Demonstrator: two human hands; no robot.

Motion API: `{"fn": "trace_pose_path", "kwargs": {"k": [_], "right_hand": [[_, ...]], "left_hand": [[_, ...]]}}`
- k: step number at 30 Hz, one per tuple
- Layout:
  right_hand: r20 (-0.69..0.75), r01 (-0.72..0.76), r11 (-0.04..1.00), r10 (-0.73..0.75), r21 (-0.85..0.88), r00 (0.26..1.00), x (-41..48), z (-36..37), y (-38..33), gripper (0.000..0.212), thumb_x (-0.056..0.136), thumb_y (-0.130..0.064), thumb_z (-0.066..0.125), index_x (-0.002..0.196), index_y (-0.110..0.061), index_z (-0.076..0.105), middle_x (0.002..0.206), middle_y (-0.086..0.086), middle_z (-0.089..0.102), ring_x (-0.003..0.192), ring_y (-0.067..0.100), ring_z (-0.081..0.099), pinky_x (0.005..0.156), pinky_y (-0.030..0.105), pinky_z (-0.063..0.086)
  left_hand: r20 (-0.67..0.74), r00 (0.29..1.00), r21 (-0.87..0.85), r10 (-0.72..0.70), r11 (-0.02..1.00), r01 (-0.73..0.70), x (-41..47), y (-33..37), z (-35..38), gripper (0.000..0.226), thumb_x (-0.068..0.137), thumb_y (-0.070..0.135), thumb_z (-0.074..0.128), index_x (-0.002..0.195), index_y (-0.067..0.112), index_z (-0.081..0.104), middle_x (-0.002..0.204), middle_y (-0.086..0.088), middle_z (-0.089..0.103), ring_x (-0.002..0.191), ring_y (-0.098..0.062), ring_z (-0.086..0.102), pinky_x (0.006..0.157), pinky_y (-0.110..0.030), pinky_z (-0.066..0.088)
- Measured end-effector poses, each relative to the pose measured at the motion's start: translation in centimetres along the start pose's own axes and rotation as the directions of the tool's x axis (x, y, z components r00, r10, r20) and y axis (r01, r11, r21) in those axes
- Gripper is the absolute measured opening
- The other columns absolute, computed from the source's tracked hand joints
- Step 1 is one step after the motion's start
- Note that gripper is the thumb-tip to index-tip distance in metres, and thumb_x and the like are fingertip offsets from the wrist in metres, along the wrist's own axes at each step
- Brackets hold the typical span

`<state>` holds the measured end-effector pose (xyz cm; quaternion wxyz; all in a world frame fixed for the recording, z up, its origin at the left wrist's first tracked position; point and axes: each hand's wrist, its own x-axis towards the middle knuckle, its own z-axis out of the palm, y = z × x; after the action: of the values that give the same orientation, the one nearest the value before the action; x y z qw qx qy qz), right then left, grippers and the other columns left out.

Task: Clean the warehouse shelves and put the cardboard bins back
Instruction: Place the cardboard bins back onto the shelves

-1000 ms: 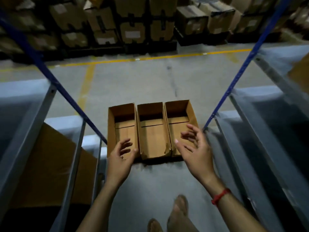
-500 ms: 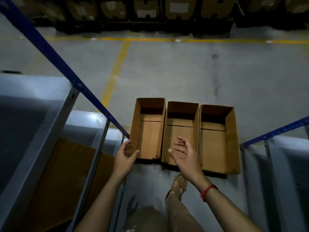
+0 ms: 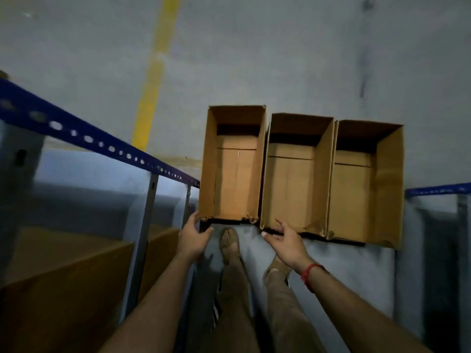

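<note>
Grey concrete floor (image 3: 254, 59), crossed by a yellow painted line (image 3: 153, 80), spreads beyond both hands. The left hand (image 3: 195, 239) has thumb and fingers spread apart, clamped on nothing, its fingertips against the near outer corner of the left brown open-topped cardboard bin (image 3: 234, 179). The right hand (image 3: 286, 243), a red cord wristband (image 3: 309, 275) behind it, is also spread, fingers at the low near lip of the middle brown cardboard bin (image 3: 290, 189); whether they touch it I cannot tell. Just past that hand's outer side stands the right brown cardboard bin (image 3: 354, 200), all three side by side on the floor. A blue perforated steel shelf beam (image 3: 89, 138) runs outward of the left hand, and a sandalled foot (image 3: 229, 242) stands between the hands
</note>
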<state>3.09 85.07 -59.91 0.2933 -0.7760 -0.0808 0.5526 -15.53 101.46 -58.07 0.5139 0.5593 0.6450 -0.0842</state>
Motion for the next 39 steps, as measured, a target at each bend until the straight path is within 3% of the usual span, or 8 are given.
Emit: {"fn": "trace_pose_path", "kwargs": {"k": [7,12,18,24,29,32,35,39], "right_hand": [[-0.018,-0.116,0.993,0.116,0.016,0.993,12.4,4.5,2.6,0.073,0.092,-0.033,0.069,0.152,-0.014,0.033,0.146,0.007,0.051,0.124,0.020,0.056,0.098,0.024,0.042],[-0.025,-0.163,0.986,0.163,-0.016,0.986,21.5,7.3,5.6,0.068,0.094,-0.024,0.067,0.149,-0.001,0.035,0.145,0.015,0.051,0.131,0.025,0.052,0.102,0.025,0.040],[-0.016,-0.129,0.979,0.128,-0.159,0.992,27.9,8.8,8.9,0.036,0.095,-0.022,0.065,0.128,-0.011,0.058,0.102,0.001,0.068,0.101,0.027,0.069,0.091,0.044,0.056],[-0.061,-0.143,0.957,0.132,-0.251,0.989,30.3,10.7,11.1,0.058,0.090,-0.026,0.069,0.141,-0.017,0.044,0.124,0.009,0.065,0.109,0.031,0.063,0.090,0.037,0.052],[-0.145,-0.243,0.954,0.220,-0.173,0.965,33.2,11.9,10.5,0.086,0.089,-0.019,0.070,0.157,-0.023,0.018,0.141,0.008,0.055,0.126,0.032,0.053,0.102,0.036,0.045],[-0.165,-0.269,0.932,0.234,-0.242,0.958,34.6,11.8,10.2,0.080,0.091,-0.020,0.068,0.156,-0.024,0.021,0.141,0.008,0.055,0.128,0.030,0.053,0.104,0.034,0.043],[-0.138,-0.224,0.921,0.188,-0.318,0.972,34.6,11.0,10.2,0.069,0.094,-0.017,0.062,0.154,-0.020,0.028,0.136,0.009,0.059,0.124,0.031,0.056,0.102,0.032,0.044],[-0.113,-0.093,0.945,0.060,-0.314,0.992,32.7,9.5,9.4,0.050,0.096,-0.016,0.055,0.145,-0.016,0.045,0.125,0.008,0.065,0.115,0.028,0.061,0.095,0.028,0.046]], "left_hand": [[0.064,0.996,0.095,-0.062,0.994,0.055,12.8,-3.2,2.4,0.069,0.092,0.021,0.069,0.150,0.031,0.033,0.136,0.004,0.054,0.129,-0.024,0.051,0.101,-0.044,0.046],[0.088,0.987,0.142,-0.137,0.982,0.124,21.9,-5.7,4.5,0.070,0.091,0.027,0.069,0.151,0.030,0.032,0.142,0.000,0.053,0.130,-0.026,0.052,0.106,-0.055,0.045],[-0.005,0.978,0.164,-0.207,0.965,0.205,28.9,-9.3,7.6,0.065,0.091,0.024,0.069,0.147,0.022,0.036,0.143,-0.006,0.051,0.132,-0.027,0.049,0.107,-0.051,0.043],[-0.149,0.969,0.319,-0.195,0.918,0.234,32.5,-11.1,9.1,0.062,0.093,0.024,0.066,0.146,0.020,0.035,0.144,-0.012,0.040,0.128,-0.030,0.048,0.097,-0.043,0.047],[0.003,0.976,0.231,-0.217,0.950,0.210,34.8,-12.6,8.5,0.067,0.095,0.027,0.063,0.150,0.029,0.025,0.137,-0.007,0.048,0.118,-0.029,0.053,0.087,-0.044,0.045],[0.009,0.965,0.154,-0.263,0.954,0.258,36.1,-13.6,8.0,0.066,0.091,0.029,0.069,0.146,0.028,0.033,0.141,-0.007,0.049,0.127,-0.032,0.050,0.097,-0.050,0.046],[-0.001,0.936,0.106,-0.353,0.930,0.351,36.6,-13.9,7.8,0.053,0.096,0.028,0.064,0.143,0.022,0.042,0.143,-0.009,0.051,0.128,-0.032,0.051,0.093,-0.044,0.044],[-0.015,0.942,0.309,-0.336,0.894,0.324,35.6,-11.9,7.5,0.044,0.104,0.029,0.050,0.145,0.016,0.043,0.136,-0.014,0.056,0.122,-0.033,0.056,0.090,-0.041,0.046]]}}
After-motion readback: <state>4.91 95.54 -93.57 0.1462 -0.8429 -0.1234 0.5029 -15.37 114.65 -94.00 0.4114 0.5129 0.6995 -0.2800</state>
